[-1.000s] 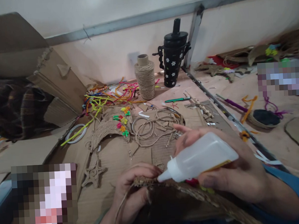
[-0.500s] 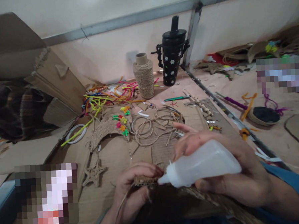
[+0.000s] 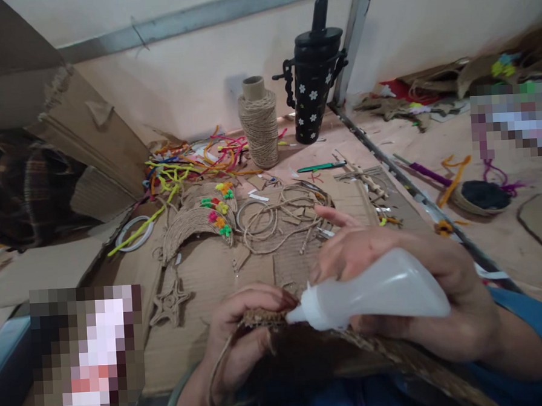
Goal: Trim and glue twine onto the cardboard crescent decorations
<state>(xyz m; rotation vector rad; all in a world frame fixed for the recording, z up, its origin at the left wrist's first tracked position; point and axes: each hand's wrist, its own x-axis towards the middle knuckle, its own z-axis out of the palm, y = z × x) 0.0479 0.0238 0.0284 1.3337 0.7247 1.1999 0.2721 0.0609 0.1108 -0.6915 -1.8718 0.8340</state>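
My right hand (image 3: 407,293) is wrapped round a translucent white squeeze glue bottle (image 3: 380,291), tipped so its nozzle points left. The nozzle tip touches or sits right at the edge of a twine-covered craft piece (image 3: 264,317). Fingers and thumb of my left hand (image 3: 242,338) pinch that piece at its left end. A loose strand of jute twine (image 3: 218,369) hangs from there past my left wrist. The piece's edge runs on below the bottle toward the lower right; its underside is dark, and its full shape is hidden.
Beyond my hands lie twine-wrapped crescents (image 3: 193,225) with bright flowers, a twine star (image 3: 171,302), a coil of twine (image 3: 272,224) and a tape roll (image 3: 136,233). Farther back stand a twine spool (image 3: 258,128) and a black tumbler (image 3: 313,85), near a green cutter (image 3: 321,166) and pipe cleaners (image 3: 196,161).
The view has tilted down slightly, so the table things sit higher in it. Both hands keep their holds, and the bottle nozzle remains at the craft piece's edge.
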